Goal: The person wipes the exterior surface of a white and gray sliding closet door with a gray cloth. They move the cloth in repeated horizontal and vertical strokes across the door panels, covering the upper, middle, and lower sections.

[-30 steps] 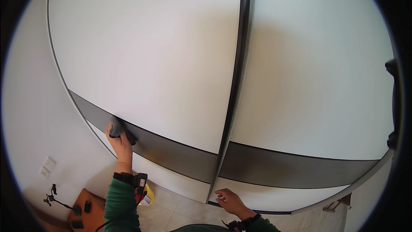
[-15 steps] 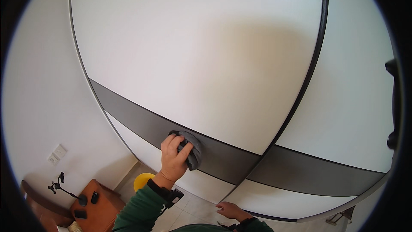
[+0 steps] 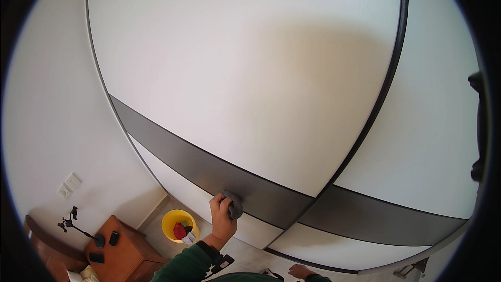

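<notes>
My left hand [image 3: 223,219] is closed on a dark grey cloth [image 3: 234,206]. It presses the cloth to the lower edge of the grey band [image 3: 193,159] that crosses a tall white wardrobe door [image 3: 219,73]. The fingers are bent over the cloth, and part of it is hidden under them. My right hand [image 3: 300,271] hangs low at the bottom of the view, apart from the door. Its fingers are loosely extended and nothing shows in them.
On the floor to the left stands a yellow bucket [image 3: 166,224] with red, green and white items inside. Beside it a brown bedside cabinet [image 3: 125,253] bears a black phone stand [image 3: 99,239] and small dark objects. A second wardrobe door [image 3: 402,167] adjoins at right.
My left hand has slid the cloth down from the middle of the grey band to its lower edge. My right hand has moved lower and right. More of the bucket shows.
</notes>
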Action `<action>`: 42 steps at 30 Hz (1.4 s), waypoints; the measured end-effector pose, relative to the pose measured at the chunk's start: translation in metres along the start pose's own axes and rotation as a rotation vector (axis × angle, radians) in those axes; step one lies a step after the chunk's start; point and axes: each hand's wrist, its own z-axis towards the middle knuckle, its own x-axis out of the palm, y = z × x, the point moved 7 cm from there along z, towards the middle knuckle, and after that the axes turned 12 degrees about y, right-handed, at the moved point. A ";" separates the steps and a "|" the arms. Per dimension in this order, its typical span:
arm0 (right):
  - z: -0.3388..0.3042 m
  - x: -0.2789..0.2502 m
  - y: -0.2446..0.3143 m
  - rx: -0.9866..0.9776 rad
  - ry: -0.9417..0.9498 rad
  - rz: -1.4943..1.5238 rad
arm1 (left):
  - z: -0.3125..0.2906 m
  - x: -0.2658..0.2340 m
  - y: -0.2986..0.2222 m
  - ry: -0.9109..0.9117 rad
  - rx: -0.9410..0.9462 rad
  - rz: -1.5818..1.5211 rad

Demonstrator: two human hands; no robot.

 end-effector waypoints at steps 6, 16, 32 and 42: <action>0.000 0.017 -0.032 -0.112 -0.020 -0.182 | 0.056 -0.063 0.018 -0.118 0.002 0.002; -0.015 0.011 -0.013 -0.100 -0.060 -0.119 | 0.105 -0.111 0.041 -0.338 0.034 0.237; -0.001 0.011 -0.026 -0.334 0.162 -0.646 | 0.149 -0.166 0.044 -0.396 0.123 0.182; 0.028 0.018 -0.073 -0.160 0.155 -0.347 | 0.003 -0.021 0.163 -0.176 -0.517 -0.167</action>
